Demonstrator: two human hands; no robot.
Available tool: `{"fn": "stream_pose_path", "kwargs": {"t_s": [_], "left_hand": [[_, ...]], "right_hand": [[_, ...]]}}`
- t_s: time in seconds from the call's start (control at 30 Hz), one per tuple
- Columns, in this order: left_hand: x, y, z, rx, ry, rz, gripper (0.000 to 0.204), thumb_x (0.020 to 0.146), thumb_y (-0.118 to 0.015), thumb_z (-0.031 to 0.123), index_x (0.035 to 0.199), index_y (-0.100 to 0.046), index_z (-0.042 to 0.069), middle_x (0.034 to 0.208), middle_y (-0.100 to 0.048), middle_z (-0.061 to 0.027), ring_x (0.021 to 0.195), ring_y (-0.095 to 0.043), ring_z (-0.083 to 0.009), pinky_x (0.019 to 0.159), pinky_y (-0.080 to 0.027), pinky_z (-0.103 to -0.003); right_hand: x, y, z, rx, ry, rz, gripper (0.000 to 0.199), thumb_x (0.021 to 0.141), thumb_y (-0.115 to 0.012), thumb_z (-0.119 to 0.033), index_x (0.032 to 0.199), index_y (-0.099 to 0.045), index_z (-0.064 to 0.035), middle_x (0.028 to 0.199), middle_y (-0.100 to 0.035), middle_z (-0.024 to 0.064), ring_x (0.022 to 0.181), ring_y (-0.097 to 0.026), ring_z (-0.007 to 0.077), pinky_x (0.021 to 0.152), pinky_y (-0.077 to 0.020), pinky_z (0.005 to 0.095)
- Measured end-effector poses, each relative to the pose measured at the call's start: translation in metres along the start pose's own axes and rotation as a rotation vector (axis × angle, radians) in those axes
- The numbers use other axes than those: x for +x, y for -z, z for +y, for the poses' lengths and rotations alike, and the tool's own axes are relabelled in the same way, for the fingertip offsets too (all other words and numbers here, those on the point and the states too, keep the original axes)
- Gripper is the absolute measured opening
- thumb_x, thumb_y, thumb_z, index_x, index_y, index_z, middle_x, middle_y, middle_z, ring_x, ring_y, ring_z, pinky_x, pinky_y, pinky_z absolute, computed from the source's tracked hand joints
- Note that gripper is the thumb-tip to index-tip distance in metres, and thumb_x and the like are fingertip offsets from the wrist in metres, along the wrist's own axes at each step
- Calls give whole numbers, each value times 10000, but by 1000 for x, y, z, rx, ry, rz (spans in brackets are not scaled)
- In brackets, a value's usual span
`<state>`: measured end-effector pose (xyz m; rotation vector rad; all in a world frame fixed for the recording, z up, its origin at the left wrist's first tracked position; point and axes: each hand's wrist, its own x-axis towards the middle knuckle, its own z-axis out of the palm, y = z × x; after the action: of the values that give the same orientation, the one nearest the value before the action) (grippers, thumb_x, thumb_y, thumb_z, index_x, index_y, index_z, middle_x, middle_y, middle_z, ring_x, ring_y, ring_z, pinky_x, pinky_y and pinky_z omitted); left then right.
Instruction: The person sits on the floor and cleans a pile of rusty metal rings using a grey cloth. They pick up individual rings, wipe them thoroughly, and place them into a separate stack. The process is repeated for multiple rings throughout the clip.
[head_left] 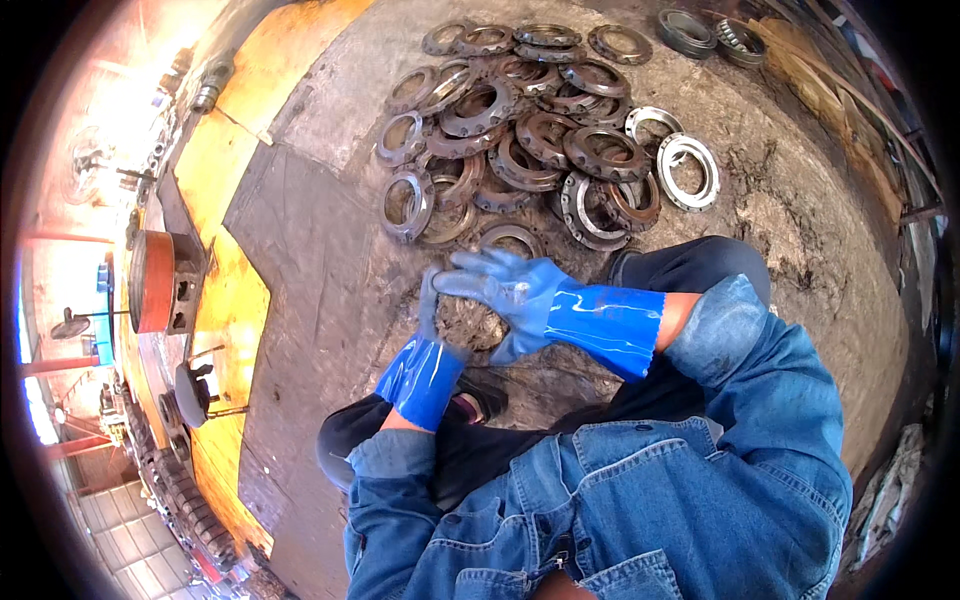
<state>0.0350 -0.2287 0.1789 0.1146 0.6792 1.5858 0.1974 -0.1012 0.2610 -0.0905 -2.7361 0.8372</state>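
Both my hands wear long blue rubber gloves and meet over the ground in front of my crossed legs. My right hand (512, 288) reaches leftward with fingers stretched out and its thumb apart below. The fingers of my left hand (428, 328) point upward, slightly blurred, close to the right fingertips. Brown, gritty ground shows in the gap between the hands, and I see nothing held there. Just beyond the right glove lies a metal ring (512, 238), partly covered by it. A heap of dark, notched metal rings (515, 130) spreads ahead of my hands.
Two shinier rings, one silvery (688, 172), lie on the heap's right side. At the far right sit roller bearings (740, 42). A dark sheet (300, 300) covers ground on my left, beside yellow boards (225, 390) and an orange cylinder (153, 282). Planks line the right.
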Motion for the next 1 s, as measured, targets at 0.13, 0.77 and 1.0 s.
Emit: {"fn": "stream_pose_path", "kwargs": {"t_s": [0.13, 0.77, 1.0], "left_hand": [[-2, -50, 6, -162, 183, 27, 567, 961, -363, 492, 1349, -475, 95, 1371, -505, -125, 1258, -495, -301, 1052, -401, -492], [96, 88, -79, 2017, 342, 250, 590, 702, -727, 335, 1206, -581, 66, 1128, -657, -184, 1061, -622, -365, 912, -498, -416], [156, 123, -135, 2252, 219, 115, 380, 763, -709, 246, 1105, -597, 126, 1049, -680, -166, 977, -651, -366, 828, -523, -449]], "right_hand": [[9, 18, 0, 93, -186, -205, 947, 664, -803, -467, 1445, -333, -207, 1441, -450, 62, 1291, -473, 300, 1048, -432, 406], [-43, 171, 34, 831, -726, 702, 812, 854, -685, -80, 1471, -162, -3, 1279, -543, 284, 1217, -543, 328, 985, -500, 366], [-48, 145, 50, 953, -895, 683, 833, 837, -712, -120, 1466, -181, 8, 1266, -559, 267, 1197, -558, 319, 992, -491, 371]]}}
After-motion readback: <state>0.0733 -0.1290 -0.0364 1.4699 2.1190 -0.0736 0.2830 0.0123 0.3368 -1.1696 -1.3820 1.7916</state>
